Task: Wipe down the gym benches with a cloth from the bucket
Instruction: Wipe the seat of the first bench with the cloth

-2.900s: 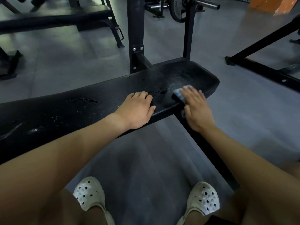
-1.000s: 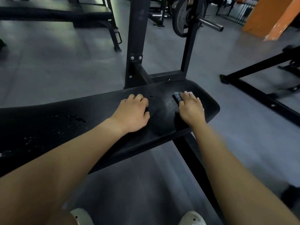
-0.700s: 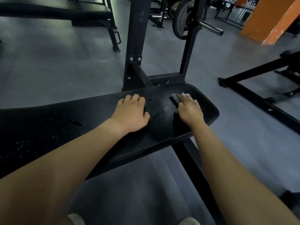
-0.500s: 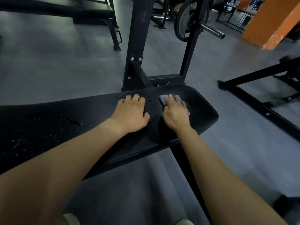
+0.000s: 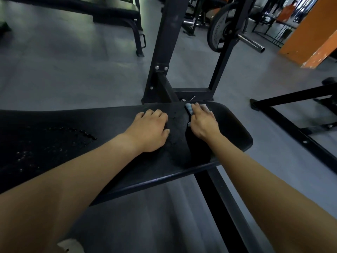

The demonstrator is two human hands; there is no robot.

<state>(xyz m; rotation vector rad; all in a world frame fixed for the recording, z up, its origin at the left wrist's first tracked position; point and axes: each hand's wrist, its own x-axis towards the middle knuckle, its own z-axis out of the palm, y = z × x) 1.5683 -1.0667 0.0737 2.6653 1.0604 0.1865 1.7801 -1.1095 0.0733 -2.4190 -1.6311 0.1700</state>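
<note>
A black padded gym bench (image 5: 235, 136) runs across the view from the left edge to a rounded end at right. My left hand (image 5: 149, 130) rests flat on the pad near its middle. Just to its right, my right hand (image 5: 202, 121) presses a light blue-grey cloth (image 5: 188, 109) onto the pad close to the far edge. Only the cloth's edges show past my fingers. Water droplets (image 5: 54, 137) lie on the pad further left.
The rack uprights (image 5: 164, 52) rise right behind the bench, with a weight plate (image 5: 217, 33) and bar stub (image 5: 249, 42) beyond. Another bench (image 5: 109, 13) stands at top left. A black floor frame (image 5: 291, 125) is on the right, an orange pillar (image 5: 310, 33) behind it.
My right hand has slid the cloth leftward across the bench end and toward the far edge, closer to my left hand. My left hand has stayed in place.
</note>
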